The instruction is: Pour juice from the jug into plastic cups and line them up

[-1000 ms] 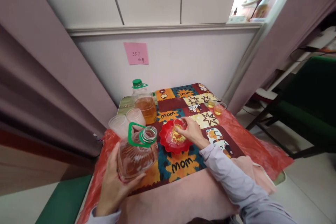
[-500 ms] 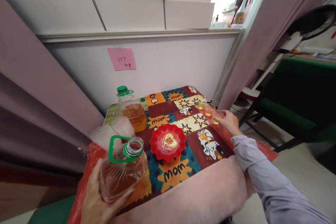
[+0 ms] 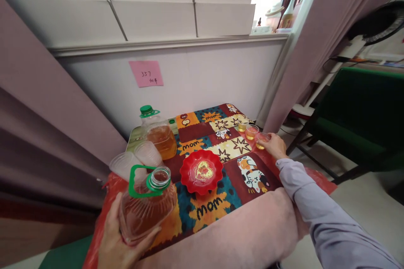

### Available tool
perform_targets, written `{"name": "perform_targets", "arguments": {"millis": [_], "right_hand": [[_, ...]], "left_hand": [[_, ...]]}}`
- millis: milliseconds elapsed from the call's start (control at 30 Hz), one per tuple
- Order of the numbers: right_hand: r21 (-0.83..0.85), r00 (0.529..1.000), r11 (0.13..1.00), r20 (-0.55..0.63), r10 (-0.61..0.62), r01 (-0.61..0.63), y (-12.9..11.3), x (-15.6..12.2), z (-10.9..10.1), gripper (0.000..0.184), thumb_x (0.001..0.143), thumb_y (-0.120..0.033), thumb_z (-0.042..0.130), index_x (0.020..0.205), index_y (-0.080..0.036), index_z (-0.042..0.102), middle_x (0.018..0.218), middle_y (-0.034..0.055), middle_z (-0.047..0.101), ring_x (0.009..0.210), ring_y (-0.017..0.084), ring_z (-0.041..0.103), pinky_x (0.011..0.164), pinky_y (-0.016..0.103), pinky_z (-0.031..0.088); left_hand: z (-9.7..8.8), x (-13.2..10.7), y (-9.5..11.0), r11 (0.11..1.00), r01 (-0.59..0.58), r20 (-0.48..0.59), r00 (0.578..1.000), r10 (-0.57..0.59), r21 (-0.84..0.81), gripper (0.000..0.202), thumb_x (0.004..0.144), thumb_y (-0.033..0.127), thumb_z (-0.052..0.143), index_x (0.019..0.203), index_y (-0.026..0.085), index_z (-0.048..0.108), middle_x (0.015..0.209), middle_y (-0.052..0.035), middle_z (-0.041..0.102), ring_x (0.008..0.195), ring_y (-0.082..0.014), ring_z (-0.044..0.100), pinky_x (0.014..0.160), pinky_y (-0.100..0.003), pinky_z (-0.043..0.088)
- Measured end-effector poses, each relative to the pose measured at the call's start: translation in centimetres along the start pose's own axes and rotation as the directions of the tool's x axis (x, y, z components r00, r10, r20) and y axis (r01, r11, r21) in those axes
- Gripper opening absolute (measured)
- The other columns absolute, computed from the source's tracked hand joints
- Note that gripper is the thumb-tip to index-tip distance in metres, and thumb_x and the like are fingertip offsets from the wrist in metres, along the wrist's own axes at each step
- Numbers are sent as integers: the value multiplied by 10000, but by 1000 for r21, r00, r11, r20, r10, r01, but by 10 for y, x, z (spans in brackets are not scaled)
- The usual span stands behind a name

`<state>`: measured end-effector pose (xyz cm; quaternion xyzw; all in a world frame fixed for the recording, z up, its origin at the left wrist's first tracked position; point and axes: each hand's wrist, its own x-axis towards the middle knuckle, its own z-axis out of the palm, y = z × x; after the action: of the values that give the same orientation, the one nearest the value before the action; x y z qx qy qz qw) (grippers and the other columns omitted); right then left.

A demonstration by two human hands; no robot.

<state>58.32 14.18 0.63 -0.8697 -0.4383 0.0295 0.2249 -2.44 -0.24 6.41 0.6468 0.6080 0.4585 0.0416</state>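
My left hand (image 3: 118,235) is wrapped round the lower part of a clear plastic jug (image 3: 148,212) with a green handle and an uncapped mouth. The jug is tilted slightly and stands at the table's near left. At the far right of the table, my right hand (image 3: 275,146) pinches a small clear plastic cup (image 3: 261,139) with some yellow liquid in it. Two similar cups, a middle one (image 3: 251,132) and a farther one (image 3: 242,126), are lined up beyond it. Between my hands sits a red scalloped dish (image 3: 202,173) with a gold heart pattern.
A second jug (image 3: 161,139) of amber liquid, capped in green, stands at the back left. Stacked clear plastic cups (image 3: 147,153) lie beside it. The table has a patterned mat (image 3: 189,145). A green chair (image 3: 362,109) is to the right, and a pink note (image 3: 146,74) hangs on the wall.
The view has shifted slightly. Both hands keep hold of the jug and the cup, with almost no movement visible.
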Motion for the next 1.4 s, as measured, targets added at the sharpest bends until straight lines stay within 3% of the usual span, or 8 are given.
{"name": "perform_targets", "arguments": {"millis": [267, 400, 500, 667, 867, 1000, 1200, 1400], "right_hand": [[20, 999, 999, 26, -45, 45, 2, -8, -6, 832, 850, -655, 808, 1428, -67, 698, 1319, 312, 778, 1198, 463, 772, 924, 499, 594], [53, 972, 984, -170, -160, 171, 0, -14, -4, 1075, 759, -817, 835, 1504, -64, 651, 1283, 403, 738, 1129, 543, 761, 784, 570, 566], [151, 877, 904, -351, -328, 399, -36, -31, -8, 874, 874, -834, 724, 1429, -159, 715, 1287, 334, 752, 1126, 487, 759, 808, 551, 567], [475, 734, 572, -301, -608, 669, -152, -104, -28, 514, 1032, -713, 618, 1103, -247, 822, 1061, 109, 848, 918, 294, 799, 828, 417, 607], [673, 425, 168, -236, -874, 720, -282, -182, -26, 201, 1084, -377, 677, 1013, -276, 836, 945, 65, 841, 843, 233, 785, 777, 340, 614], [656, 264, 82, -183, -947, 750, -353, -208, -5, 143, 1062, -280, 715, 998, -274, 843, 984, 54, 828, 917, 221, 781, 861, 328, 604], [449, 20, 35, 39, -999, 893, -419, -229, 8, 280, 1063, -266, 724, 1332, -262, 805, 1324, 96, 767, 1139, 228, 760, 953, 312, 570], [362, -40, 21, 160, -986, 932, -434, -235, 6, 221, 1096, -263, 652, 1086, -217, 867, 1096, 105, 819, 955, 243, 765, 827, 316, 527]], "left_hand": [[0, -5, -8, 995, -78, 113, 990, 84, -61, 1234, 749, 516, 981, 1771, 330, 315, 1748, -197, 489, 1562, -493, 533, 1248, -734, 451], [0, -14, -8, 984, -178, 102, 979, 179, -21, 1226, 776, 609, 949, 1775, 313, 302, 1714, -218, 525, 1551, -488, 549, 1219, -724, 490], [-2, -19, -7, 980, -197, 81, 977, 196, -2, 1255, 770, 655, 941, 1783, 324, 278, 1700, -220, 541, 1542, -478, 563, 1212, -711, 507], [-5, -27, -10, 985, -167, 83, 982, 169, -36, 1288, 775, 661, 939, 1799, 337, 228, 1721, -225, 512, 1563, -460, 546, 1235, -686, 495], [-5, -36, -14, 989, -145, 56, 988, 147, -38, 1373, 714, 649, 987, 1800, 326, 211, 1695, -248, 525, 1551, -487, 550, 1226, -717, 491], [-5, -40, -13, 987, -155, 51, 986, 156, -33, 1390, 718, 629, 990, 1803, 362, 163, 1713, -244, 503, 1562, -490, 538, 1222, -713, 502], [-3, -41, -10, 984, -178, 46, 983, 179, -33, 1406, 694, 666, 986, 1797, 381, 161, 1715, -233, 505, 1554, -514, 536, 1221, -701, 519], [-2, -43, -11, 982, -188, 45, 981, 189, -7, 1413, 687, 664, 988, 1793, 400, 150, 1713, -226, 512, 1554, -534, 526, 1226, -700, 525]]}}
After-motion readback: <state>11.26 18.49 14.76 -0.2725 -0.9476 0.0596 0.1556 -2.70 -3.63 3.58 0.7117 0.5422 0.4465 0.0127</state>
